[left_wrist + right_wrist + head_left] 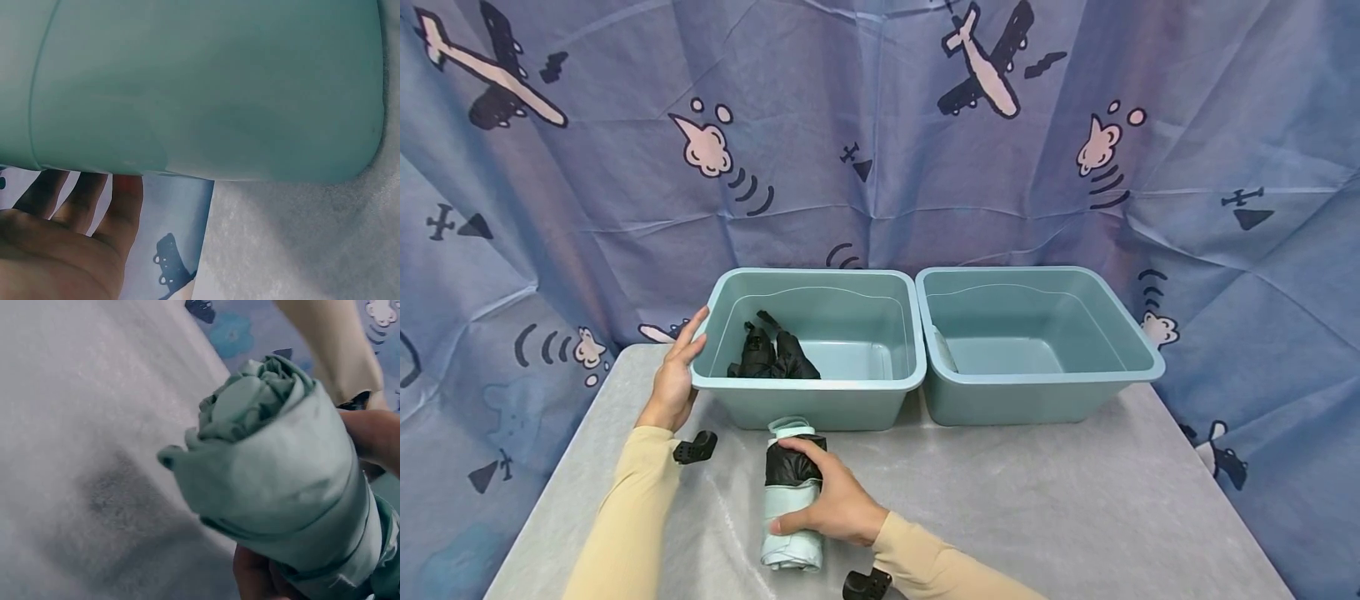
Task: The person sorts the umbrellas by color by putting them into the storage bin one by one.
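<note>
From the head camera, the right hand [835,508] grips a rolled mint-green umbrella [792,500] with a black section near its far end, fingers curled over it, while it lies on the grey desk [1037,500] just in front of the left bin [808,392]. The left hand [676,375] rests with straight fingers against the outer left corner of that bin's rim, steadying it rather than gripping. Inside the left bin lies a black folded umbrella [771,354], which suggests one item is already stowed; the right bin [1037,392], touching the first, looks nearly empty apart from a pale strip by its left wall that I cannot identify. The green umbrella is not yet in either bin, so as far as one can judge the sorting is partly done, with this piece left to lift and place. The left wrist camera shows the bin's teal wall [206,87] filling the frame, with the left hand's fingers [81,194] lying flat up against its rim, the desk's edge beside them. The right wrist camera looks along the rolled umbrella [281,481] end-on, its bunched fabric tip plain, the right hand's fingers [256,575] wrapped beneath it, and the desk close below.
</note>
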`<act>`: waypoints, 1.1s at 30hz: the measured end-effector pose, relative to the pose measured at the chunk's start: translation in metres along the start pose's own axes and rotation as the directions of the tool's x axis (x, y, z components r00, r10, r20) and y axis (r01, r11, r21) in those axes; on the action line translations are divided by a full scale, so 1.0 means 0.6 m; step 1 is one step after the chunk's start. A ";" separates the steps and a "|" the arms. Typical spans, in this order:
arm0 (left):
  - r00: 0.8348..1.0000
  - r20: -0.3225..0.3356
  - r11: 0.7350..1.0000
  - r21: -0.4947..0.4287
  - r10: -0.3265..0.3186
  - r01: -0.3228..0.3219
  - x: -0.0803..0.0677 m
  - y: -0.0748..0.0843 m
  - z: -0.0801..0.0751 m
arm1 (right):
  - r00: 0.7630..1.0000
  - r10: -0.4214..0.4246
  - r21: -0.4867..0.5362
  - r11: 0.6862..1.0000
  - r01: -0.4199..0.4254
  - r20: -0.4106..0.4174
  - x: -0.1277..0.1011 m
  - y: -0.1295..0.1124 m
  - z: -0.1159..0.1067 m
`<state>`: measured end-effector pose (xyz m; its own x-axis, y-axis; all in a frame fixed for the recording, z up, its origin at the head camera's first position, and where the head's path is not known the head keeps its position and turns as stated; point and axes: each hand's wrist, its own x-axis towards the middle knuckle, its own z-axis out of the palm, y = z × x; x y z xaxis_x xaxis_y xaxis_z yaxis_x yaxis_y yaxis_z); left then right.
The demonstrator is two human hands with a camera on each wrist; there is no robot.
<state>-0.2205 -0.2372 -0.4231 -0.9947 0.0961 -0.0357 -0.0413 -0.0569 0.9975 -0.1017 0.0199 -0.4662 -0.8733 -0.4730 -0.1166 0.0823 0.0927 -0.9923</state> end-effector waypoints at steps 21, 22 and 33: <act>1.000 0.008 1.000 0.015 -0.007 0.007 0.000 0.000 -0.002 | 0.977 -0.075 0.150 0.988 0.045 0.200 -0.091 -0.057 -0.070; 1.000 0.008 1.000 0.016 -0.009 0.009 0.001 0.000 -0.002 | 0.974 -0.085 0.154 0.987 0.052 0.211 -0.094 -0.060 -0.075; 1.000 0.006 1.000 0.012 -0.008 0.008 0.001 -0.001 -0.002 | 0.945 -0.221 0.203 0.964 0.174 0.240 -0.121 -0.100 -0.123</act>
<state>-0.2210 -0.2382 -0.4236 -0.9938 0.1025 -0.0432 -0.0479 -0.0443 0.9979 -0.0786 0.1135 -0.3954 -0.7282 -0.6782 0.0990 0.0248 -0.1705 -0.9851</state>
